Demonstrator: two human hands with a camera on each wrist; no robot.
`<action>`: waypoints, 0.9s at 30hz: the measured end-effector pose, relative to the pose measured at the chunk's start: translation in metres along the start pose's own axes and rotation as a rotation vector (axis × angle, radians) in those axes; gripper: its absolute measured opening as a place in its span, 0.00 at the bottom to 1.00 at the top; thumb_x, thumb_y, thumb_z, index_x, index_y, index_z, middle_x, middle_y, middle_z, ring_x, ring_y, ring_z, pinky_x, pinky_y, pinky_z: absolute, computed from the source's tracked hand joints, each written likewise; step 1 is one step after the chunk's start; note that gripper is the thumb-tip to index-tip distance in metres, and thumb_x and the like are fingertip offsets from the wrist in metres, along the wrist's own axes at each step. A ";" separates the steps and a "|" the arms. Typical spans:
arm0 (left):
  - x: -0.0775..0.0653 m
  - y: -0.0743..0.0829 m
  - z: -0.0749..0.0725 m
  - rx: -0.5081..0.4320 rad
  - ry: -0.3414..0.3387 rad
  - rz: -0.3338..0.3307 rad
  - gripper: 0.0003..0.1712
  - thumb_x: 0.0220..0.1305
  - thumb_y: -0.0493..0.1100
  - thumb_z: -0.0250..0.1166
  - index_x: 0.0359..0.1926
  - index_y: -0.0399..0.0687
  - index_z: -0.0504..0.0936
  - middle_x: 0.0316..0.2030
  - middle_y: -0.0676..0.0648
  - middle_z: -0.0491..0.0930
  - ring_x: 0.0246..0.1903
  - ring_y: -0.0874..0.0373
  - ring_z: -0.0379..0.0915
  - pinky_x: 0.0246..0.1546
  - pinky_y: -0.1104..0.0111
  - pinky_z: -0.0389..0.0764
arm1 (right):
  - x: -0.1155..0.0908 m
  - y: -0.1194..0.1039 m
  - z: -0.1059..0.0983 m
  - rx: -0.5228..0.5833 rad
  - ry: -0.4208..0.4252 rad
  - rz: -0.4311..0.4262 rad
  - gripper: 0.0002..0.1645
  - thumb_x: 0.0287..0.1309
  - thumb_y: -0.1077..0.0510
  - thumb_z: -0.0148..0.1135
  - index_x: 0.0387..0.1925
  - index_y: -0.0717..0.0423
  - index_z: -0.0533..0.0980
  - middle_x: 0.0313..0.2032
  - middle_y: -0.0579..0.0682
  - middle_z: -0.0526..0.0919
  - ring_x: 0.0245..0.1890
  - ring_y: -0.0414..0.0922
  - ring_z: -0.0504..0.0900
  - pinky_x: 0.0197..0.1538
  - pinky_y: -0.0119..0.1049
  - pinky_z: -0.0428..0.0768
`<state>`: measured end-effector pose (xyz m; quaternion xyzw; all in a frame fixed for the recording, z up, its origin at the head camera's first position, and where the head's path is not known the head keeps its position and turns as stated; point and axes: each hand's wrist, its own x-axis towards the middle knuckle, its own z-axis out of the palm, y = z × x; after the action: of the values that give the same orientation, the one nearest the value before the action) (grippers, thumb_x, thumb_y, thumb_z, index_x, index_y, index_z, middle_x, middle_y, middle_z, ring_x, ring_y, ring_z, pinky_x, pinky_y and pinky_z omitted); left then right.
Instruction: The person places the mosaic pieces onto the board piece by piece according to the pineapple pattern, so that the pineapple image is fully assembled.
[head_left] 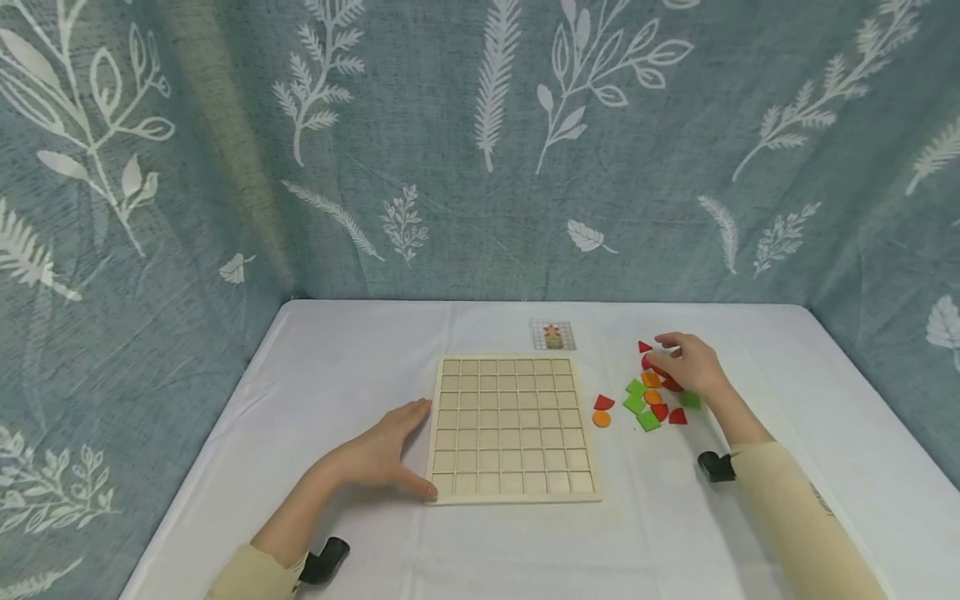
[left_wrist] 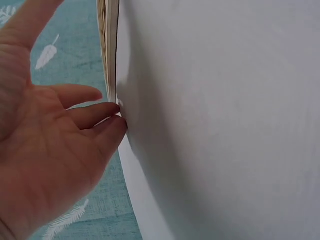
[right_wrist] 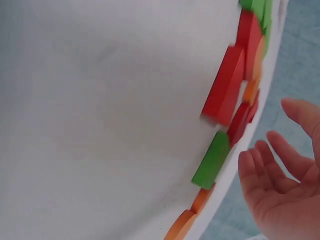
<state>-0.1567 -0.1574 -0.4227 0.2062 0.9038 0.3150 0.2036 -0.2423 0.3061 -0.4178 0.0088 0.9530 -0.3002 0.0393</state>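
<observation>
A square wooden grid board point(head_left: 514, 425) lies flat on the table. My left hand point(head_left: 378, 450) spans its left side, thumb at the near corner and fingers spread along the edge. In the left wrist view, fingertips point(left_wrist: 120, 122) rest by the board's side point(left_wrist: 111, 50). My right hand point(head_left: 693, 367) hovers over the far end of a loose group of coloured pieces, nearest the red ones point(head_left: 647, 362). Its fingers are loosely bent, with nothing between them in the right wrist view. Green squares point(head_left: 648, 421) and orange pieces point(head_left: 653, 398) lie closer to me.
Between board and group lie a red quarter-round piece point(head_left: 603, 402) and an orange disc point(head_left: 602, 419). Behind the board is a small gridded card point(head_left: 552, 335) with a potted flower picture. A patterned curtain point(head_left: 450, 233) hangs behind the white-covered table point(head_left: 360, 350).
</observation>
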 end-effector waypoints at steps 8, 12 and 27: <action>-0.006 0.003 0.002 0.031 -0.047 -0.015 0.76 0.36 0.60 0.81 0.74 0.28 0.45 0.74 0.31 0.41 0.73 0.35 0.34 0.69 0.43 0.47 | 0.012 0.001 0.005 0.042 -0.022 0.067 0.28 0.67 0.52 0.58 0.60 0.69 0.70 0.57 0.70 0.72 0.55 0.63 0.72 0.56 0.54 0.75; -0.008 0.004 0.002 0.037 -0.057 -0.002 0.75 0.36 0.58 0.82 0.73 0.28 0.47 0.74 0.31 0.40 0.73 0.35 0.34 0.69 0.43 0.47 | 0.017 0.000 0.009 0.053 0.011 0.095 0.25 0.66 0.53 0.60 0.55 0.69 0.74 0.52 0.68 0.76 0.48 0.59 0.77 0.51 0.50 0.79; -0.005 0.007 0.000 0.076 -0.047 -0.012 0.75 0.33 0.59 0.82 0.73 0.27 0.50 0.74 0.31 0.41 0.73 0.35 0.36 0.69 0.44 0.48 | 0.028 -0.003 0.013 0.008 -0.012 0.093 0.26 0.62 0.49 0.64 0.54 0.63 0.76 0.44 0.62 0.79 0.41 0.54 0.74 0.43 0.43 0.77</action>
<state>-0.1507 -0.1554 -0.4167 0.2160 0.9112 0.2743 0.2188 -0.2691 0.2963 -0.4293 0.0513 0.9501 -0.3019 0.0590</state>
